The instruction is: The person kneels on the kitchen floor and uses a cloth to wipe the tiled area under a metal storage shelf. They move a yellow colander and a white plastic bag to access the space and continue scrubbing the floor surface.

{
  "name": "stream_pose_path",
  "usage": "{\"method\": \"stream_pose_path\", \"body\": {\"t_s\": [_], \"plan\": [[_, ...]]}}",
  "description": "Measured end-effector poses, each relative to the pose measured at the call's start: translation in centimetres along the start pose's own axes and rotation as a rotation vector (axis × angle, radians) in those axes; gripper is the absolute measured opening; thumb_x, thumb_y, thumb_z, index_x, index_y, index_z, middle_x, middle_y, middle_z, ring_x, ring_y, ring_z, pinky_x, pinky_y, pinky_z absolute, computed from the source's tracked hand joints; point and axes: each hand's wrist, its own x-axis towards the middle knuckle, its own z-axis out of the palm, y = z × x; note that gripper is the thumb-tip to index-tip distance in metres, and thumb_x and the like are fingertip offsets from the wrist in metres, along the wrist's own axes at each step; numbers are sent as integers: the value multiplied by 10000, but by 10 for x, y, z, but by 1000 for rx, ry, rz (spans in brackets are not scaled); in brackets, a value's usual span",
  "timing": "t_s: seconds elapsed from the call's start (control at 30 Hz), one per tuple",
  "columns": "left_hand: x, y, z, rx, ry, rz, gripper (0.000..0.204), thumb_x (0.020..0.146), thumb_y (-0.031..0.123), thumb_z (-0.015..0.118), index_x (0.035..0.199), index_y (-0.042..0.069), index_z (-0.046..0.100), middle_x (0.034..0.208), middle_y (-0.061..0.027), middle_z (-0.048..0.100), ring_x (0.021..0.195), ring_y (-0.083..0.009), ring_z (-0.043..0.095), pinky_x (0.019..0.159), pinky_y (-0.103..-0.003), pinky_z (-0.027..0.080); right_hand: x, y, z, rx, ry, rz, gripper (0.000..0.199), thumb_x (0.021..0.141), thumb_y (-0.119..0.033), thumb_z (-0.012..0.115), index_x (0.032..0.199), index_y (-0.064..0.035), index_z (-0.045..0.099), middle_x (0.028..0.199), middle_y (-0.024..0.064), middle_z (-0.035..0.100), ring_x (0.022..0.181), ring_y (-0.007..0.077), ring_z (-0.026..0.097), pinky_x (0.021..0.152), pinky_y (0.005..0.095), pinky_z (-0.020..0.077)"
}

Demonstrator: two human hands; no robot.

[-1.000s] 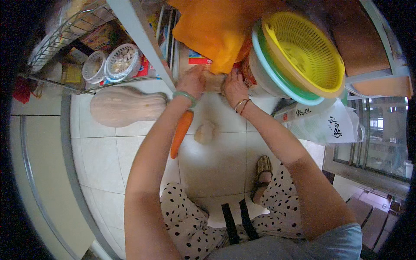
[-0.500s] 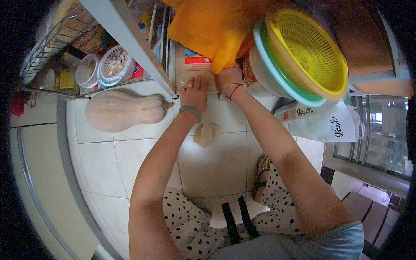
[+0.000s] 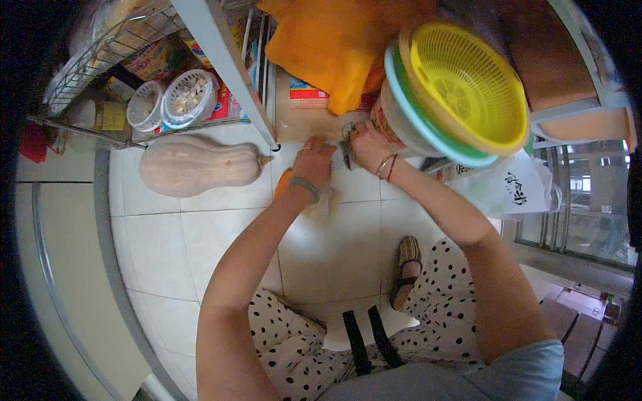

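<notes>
On the floor before the shelf, my left hand (image 3: 313, 164) has its fingers curled and partly blurred. A narrow orange object (image 3: 283, 182) sticks out from under it beside the green bangle; the rest is hidden. My right hand (image 3: 369, 146) is closed at the cardboard box's front right corner, by a small dark greyish thing (image 3: 347, 152) too unclear to name. The cardboard box (image 3: 297, 125) stands beyond both hands, with an orange cloth (image 3: 328, 57) draped over it. A crumpled translucent brownish bag (image 3: 324, 206) lies below my left hand.
A pale butternut squash (image 3: 199, 167) lies on the tiles at left. Behind it, a wire rack holds white plastic baskets (image 3: 190, 99). At right, a yellow colander (image 3: 461, 90) sits in stacked basins above a white plastic bag (image 3: 498, 186). A grey metal post (image 3: 227, 73) stands near the box.
My left hand has drawn back from the box toward me, and the orange object now shows beneath it. My right hand has let go of the orange cloth and moved down and right.
</notes>
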Motion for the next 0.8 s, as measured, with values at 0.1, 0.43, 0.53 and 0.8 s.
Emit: {"method": "stream_pose_path", "body": {"t_s": [0.1,0.43,0.53,0.8], "plan": [[-14,12,3,-126,-19,77,333,739,102,527,1067,59,554,1131,-161,528,1053,-318,501,908,-393,411,9,25,1,28,-20,-145,146,690,-87,553,807,-20,610,850,123,587,913,268,517,884,338,376],[-12,22,-6,-159,-353,-57,233,799,174,497,977,48,577,1006,-171,584,955,-320,554,853,-406,435,-8,13,-23,731,-281,54,142,752,-86,509,772,-83,650,862,114,637,817,276,595,748,382,477],[0,34,3,-360,-300,-225,229,810,202,497,955,48,587,997,-189,594,927,-336,567,828,-419,449,-15,25,-26,960,-145,171,174,773,-72,497,808,-64,668,853,105,648,819,212,603,750,313,469],[3,8,48,-1248,21,-765,286,862,140,409,1123,37,468,987,-133,575,853,-285,586,722,-404,525,68,-21,-20,453,256,-120,241,757,-49,530,988,-26,597,999,135,574,877,270,576,769,333,465]]}}
